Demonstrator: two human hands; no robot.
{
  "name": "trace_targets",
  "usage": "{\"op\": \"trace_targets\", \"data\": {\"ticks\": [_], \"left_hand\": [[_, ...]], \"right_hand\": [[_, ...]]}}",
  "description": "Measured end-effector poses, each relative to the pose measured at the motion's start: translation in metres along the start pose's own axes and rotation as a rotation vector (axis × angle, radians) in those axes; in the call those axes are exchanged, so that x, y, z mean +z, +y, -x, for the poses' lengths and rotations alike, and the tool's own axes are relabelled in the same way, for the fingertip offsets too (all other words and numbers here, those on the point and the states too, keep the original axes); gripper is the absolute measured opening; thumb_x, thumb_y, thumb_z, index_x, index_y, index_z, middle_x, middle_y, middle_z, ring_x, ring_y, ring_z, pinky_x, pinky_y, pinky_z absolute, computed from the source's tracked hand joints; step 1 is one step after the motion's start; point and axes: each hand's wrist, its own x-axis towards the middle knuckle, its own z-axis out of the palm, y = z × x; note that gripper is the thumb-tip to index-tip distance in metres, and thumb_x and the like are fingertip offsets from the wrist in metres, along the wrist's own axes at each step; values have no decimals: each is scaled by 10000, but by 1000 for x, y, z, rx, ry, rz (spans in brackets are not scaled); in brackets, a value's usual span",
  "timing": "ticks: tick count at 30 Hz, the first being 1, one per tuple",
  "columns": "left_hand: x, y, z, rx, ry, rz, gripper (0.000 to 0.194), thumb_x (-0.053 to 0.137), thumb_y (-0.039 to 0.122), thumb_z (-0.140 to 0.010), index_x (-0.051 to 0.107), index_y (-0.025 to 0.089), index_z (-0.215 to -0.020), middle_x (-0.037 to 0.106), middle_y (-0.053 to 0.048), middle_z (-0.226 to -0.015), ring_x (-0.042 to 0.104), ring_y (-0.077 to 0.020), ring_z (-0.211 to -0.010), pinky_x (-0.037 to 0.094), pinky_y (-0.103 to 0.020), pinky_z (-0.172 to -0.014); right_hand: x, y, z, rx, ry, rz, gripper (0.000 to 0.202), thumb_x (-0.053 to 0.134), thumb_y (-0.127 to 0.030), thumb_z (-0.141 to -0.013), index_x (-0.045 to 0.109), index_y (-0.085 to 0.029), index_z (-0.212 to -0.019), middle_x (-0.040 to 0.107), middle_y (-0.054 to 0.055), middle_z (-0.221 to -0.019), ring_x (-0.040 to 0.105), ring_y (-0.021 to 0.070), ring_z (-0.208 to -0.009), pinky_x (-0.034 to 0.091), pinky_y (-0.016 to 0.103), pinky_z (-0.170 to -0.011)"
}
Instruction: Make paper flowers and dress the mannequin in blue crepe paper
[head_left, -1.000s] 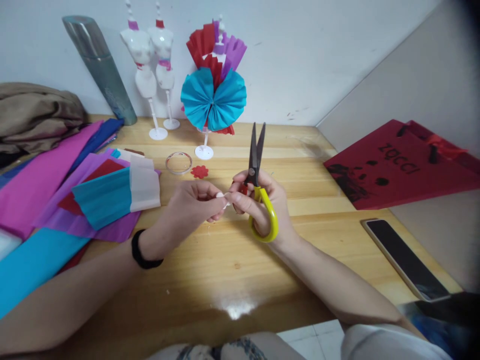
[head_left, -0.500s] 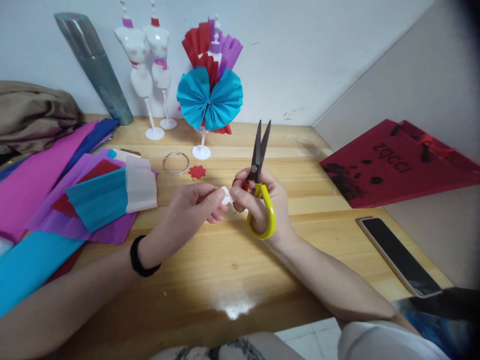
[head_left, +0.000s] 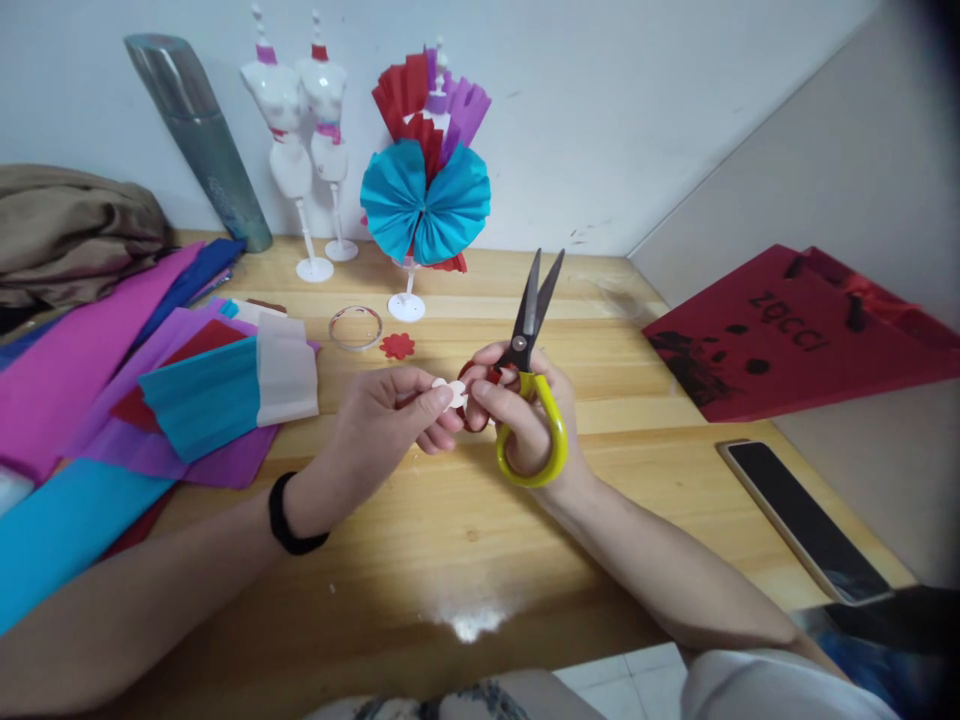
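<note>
Premises assessed as an indoor handicraft workspace, evidenced by loose coloured sheets [head_left: 202,398], two small white dress-form figures [head_left: 291,165], a third figure in pleated trim [head_left: 425,205], and scissors [head_left: 527,320] in use above a wood-grained table [head_left: 472,535]. Personal articles observed: flask [head_left: 210,150], phone [head_left: 806,520], red carrier bag [head_left: 795,335]. Whether home or studio cannot be determined.
</note>
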Motion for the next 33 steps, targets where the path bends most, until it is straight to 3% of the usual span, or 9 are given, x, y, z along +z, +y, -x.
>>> {"op": "trace_targets", "data": {"ticks": [11,22,27,30,33], "left_hand": [[-3,2,0,20,-13,-46,206,652,253,-829,670,153,-649,688,-7,-566,634,-98,-498,528,-182,-508],[-6,2,0,-21,-116,-89,247,651,295,-827,676,142,-636,693,-38,-572,650,-118,-504,536,-203,-510],[-5,5,0,-25,-85,-62,165,715,261,-763,672,147,-651,709,-25,-613,640,-104,-514,527,-192,-518],[-8,5,-3,-12,-83,-37,202,722,289,-766,670,147,-631,709,-28,-611,625,-97,-511,514,-186,-513],[-14,8,-5,-11,-87,7,249,736,345,-772,684,141,-637,712,-38,-614,627,-98,-514,506,-185,-503]], "right_hand": [[1,-1,1,-59,-31,-32,321,869,-282,-671,643,-226,-891,651,-36,-677,560,88,-510,484,231,-481],[-4,2,-1,-67,-50,42,332,882,-259,-651,651,-232,-888,629,-48,-674,519,89,-519,445,235,-488],[-1,1,0,-56,-38,41,345,891,-301,-646,643,-235,-876,621,-40,-677,509,100,-518,433,251,-481],[-6,0,-2,-40,-83,26,340,858,-377,-701,639,-226,-913,601,-45,-671,485,86,-485,407,242,-461],[-17,-3,-7,3,-225,23,342,771,-471,-793,633,-208,-962,603,-36,-666,470,78,-463,384,236,-453]]}}
